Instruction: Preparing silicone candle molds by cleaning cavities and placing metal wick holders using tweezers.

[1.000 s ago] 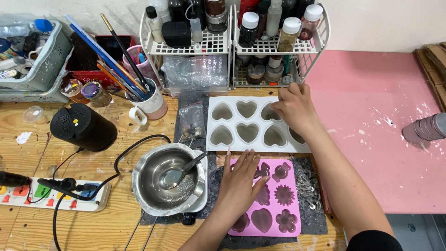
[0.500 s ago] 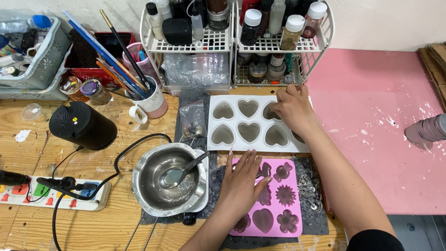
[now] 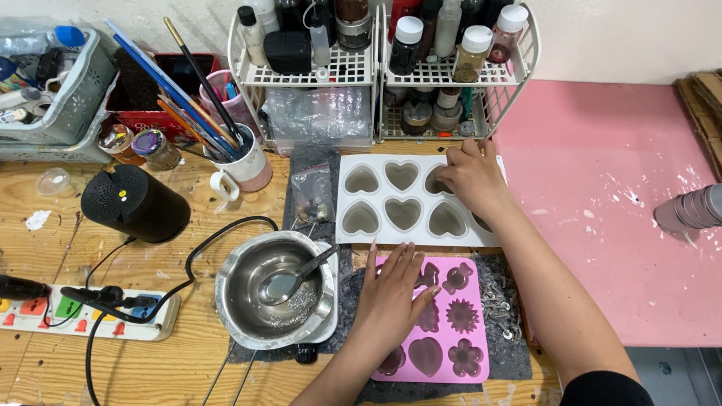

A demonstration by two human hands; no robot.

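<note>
Left hand point(image 3: 389, 295) lies flat, grip open, on the pink mould point(image 3: 450, 316); right hand point(image 3: 472, 174), fingers curled, grip unclear, presses the white heart mould point(image 3: 391, 200) at 12 o'clock.

The left hand point(image 3: 391, 297) lies flat, palm down, fingers straight and slightly spread, pointing away from the body — the thumb angled out to the right. Its bare forearm runs back toward the lower edge of view. The right hand point(image 3: 472, 174) sits farther forward and to the right of the left, knuckles up, fingers curled downward — its forearm stretches back diagonally, a dark sleeve at the upper arm.
</note>
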